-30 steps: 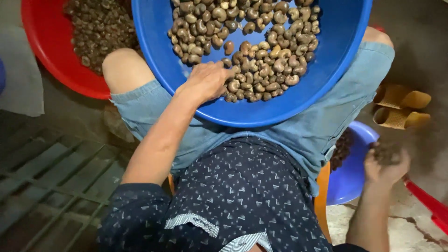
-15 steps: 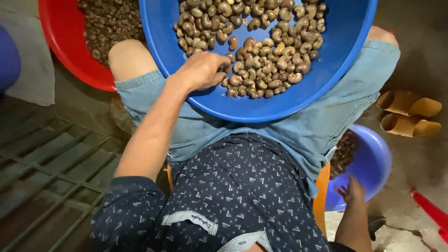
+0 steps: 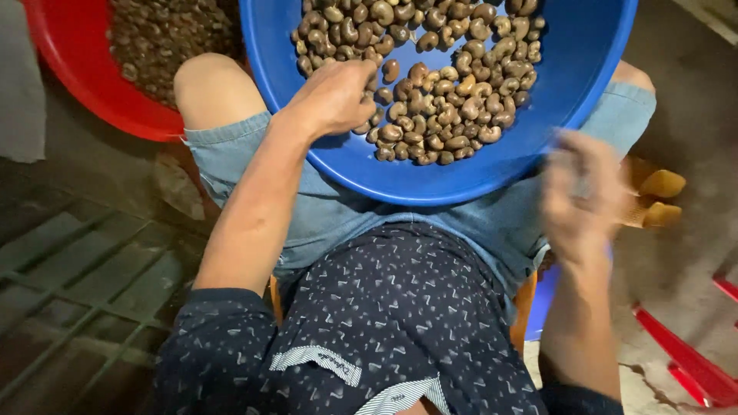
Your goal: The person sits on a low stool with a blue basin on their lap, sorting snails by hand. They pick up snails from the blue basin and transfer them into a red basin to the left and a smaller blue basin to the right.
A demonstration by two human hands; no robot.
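From the head camera I saw the left hand (image 3: 332, 96) inside the big blue basin (image 3: 538, 131) that rested on the person's lap, over light denim shorts (image 3: 231, 154). Its fingers (image 3: 361, 77) were curled down into the near-left edge of the heap of cashew nuts (image 3: 438, 84), bunched on a few of them, though I could not see exactly which nuts they gripped. The nuts were brown, curved, and piled toward the far side of the basin, thinning out near the hand.

The right hand (image 3: 580, 196) was outside the basin, just off its near-right rim, raised over the right thigh. It was smeared with motion blur, so I could not tell whether its fingers were clenched or released, or whether they held anything.

To the far left stood a red basin (image 3: 92, 100) with smaller, darker bits in it, touching the left knee. A smaller blue bowl (image 3: 543, 303) showed low on the right beside an orange stool edge (image 3: 524, 307), and yellow sandals (image 3: 653, 196) lay on the floor farther right. A metal grate (image 3: 77, 284) covered the floor on the near left.
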